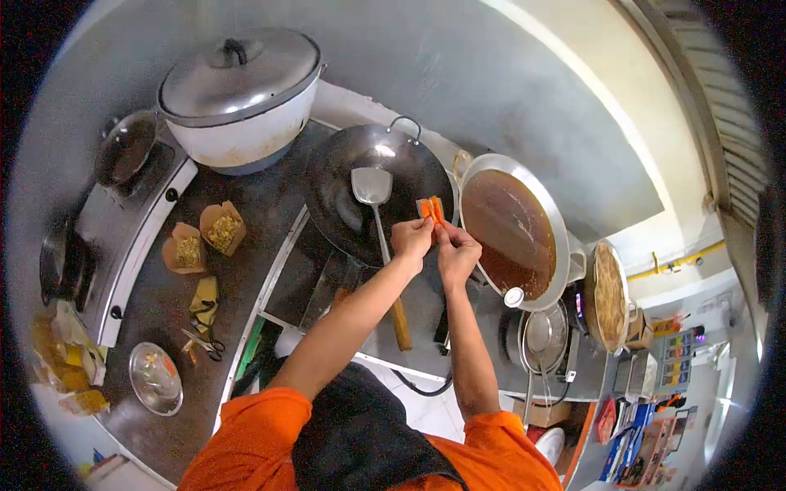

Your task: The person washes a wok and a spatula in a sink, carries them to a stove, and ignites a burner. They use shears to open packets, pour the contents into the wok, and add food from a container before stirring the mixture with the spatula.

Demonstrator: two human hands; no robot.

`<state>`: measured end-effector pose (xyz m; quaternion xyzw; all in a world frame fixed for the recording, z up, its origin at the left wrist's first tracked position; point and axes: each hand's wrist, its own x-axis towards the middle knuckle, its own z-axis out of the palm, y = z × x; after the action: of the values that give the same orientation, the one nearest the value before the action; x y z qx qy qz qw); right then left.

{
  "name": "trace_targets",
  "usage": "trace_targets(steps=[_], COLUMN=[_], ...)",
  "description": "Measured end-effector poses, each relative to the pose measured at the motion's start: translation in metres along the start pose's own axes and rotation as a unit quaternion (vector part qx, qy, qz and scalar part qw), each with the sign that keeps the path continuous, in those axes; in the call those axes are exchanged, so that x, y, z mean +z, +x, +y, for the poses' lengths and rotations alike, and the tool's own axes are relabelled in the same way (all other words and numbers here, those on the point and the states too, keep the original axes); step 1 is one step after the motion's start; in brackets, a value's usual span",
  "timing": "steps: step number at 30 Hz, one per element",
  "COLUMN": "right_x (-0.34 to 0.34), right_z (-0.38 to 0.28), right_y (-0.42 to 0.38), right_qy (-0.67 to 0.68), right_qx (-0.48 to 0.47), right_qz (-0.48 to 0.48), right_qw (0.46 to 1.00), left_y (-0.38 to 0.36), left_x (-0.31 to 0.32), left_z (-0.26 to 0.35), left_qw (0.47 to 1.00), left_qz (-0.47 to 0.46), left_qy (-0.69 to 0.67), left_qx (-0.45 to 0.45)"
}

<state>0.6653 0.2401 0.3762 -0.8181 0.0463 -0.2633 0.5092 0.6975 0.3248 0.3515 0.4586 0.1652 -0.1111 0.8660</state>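
Observation:
Both my hands meet over the right part of a dark wok [327, 188]. My left hand [412, 240] pinches one side of a small orange-and-white packet [431, 209], and my right hand [456, 254] pinches its other side. A metal spatula [372, 186] with a wooden handle rests in the wok, its handle end reaching past the rim below my left hand. Just right of my hands stands a large pot of brown liquid [508, 233], with a round dial thermometer [513, 297] at its lower rim.
A big lidded pot [246, 143] stands at the upper left. Two paper boxes of food [223, 228], scissors [214, 350] and a metal bowl [155, 379] lie on the left counter. Strainers [544, 335] and another pan [608, 295] are at the right.

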Motion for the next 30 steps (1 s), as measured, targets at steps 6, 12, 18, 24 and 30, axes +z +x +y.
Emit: trace_targets(steps=[6, 12, 18, 24, 30], right_x=[0.016, 0.021, 0.021, 0.045, 0.051], right_z=[-0.003, 0.014, -0.017, -0.007, 0.006], right_y=[0.031, 0.066, 0.093, 0.122, 0.133], right_qy=[-0.219, -0.335, -0.273, -0.341, -0.183], right_qx=[-0.097, -0.189, -0.183, 0.007, 0.244], right_qz=[-0.068, -0.256, -0.360, -0.394, -0.494], right_qw=[0.969, 0.887, 0.873, 0.854, 0.814], left_y=[0.040, 0.056, 0.071, 0.075, 0.084], left_x=[0.015, 0.025, 0.025, 0.033, 0.032], left_z=[-0.006, 0.003, 0.003, 0.001, -0.035], left_qw=[0.984, 0.937, 0.871, 0.865, 0.894], left_qz=[0.072, 0.184, 0.239, 0.192, 0.150], left_qy=[-0.117, -0.235, -0.380, -0.426, -0.402], left_qx=[-0.110, -0.184, -0.200, -0.186, -0.128])
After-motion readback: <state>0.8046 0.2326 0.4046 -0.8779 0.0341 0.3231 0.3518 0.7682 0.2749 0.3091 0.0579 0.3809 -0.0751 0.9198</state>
